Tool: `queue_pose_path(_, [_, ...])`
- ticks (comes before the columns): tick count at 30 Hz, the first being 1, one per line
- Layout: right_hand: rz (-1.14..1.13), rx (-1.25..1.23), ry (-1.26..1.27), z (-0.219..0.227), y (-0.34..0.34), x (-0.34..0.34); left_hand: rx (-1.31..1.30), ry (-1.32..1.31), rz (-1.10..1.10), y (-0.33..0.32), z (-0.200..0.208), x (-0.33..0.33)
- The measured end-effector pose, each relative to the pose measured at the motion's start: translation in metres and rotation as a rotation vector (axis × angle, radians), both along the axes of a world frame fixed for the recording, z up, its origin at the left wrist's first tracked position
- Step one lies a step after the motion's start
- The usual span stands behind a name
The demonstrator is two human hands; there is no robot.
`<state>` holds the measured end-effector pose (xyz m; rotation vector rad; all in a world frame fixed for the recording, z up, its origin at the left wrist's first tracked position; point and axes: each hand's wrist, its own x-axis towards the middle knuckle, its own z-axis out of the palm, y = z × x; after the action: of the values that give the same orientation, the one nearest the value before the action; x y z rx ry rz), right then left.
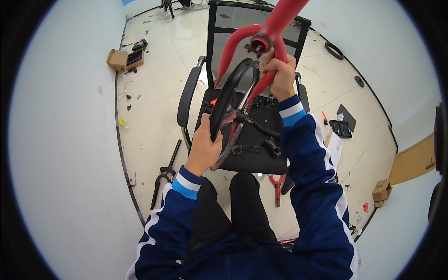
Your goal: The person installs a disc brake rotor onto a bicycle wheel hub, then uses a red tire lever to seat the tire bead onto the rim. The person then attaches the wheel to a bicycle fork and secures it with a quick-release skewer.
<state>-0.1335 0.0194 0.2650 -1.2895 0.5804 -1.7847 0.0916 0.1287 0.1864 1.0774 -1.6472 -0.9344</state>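
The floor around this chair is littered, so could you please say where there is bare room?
Mostly bare floor lies left, between the left armrest and left wall, and right, between the right armrest and small black ring. The seat is crowded: loose black parts lie there, with the wheel and red frame above.

The left hand (204,145) is gripping a wheel (224,102); the right hand (280,77) is holding a red frame (281,21) over a chair (256,164).

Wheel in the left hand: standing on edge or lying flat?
On edge, somewhat tilted: in the head view, looking down, the wheel shows as a narrow oval, not a full round, with the left hand on it.
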Motion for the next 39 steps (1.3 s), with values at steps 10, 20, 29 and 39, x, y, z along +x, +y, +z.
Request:
queue_pose_path(10, [-0.159, 0.104, 0.097, -0.039, 0.005, -0.003, -0.066, -0.034, -0.013, 0.004, 0.007, -0.001])
queue_pose_path(20, [-0.268, 0.105, 0.377, -0.059, 0.002, 0.006, 0.013, 0.001, -0.024, 0.003, 0.0, 0.002])
queue_pose_path(29, [-0.244, 0.06, 0.395, -0.053, 0.007, 0.017, -0.026, -0.008, 0.007, 0.001, -0.005, 0.006])
queue_pose_path(39, [-0.521, -0.028, 0.245, 0.019, 0.0, -0.011, -0.008, 0.006, 0.009, -0.004, -0.001, 0.002])
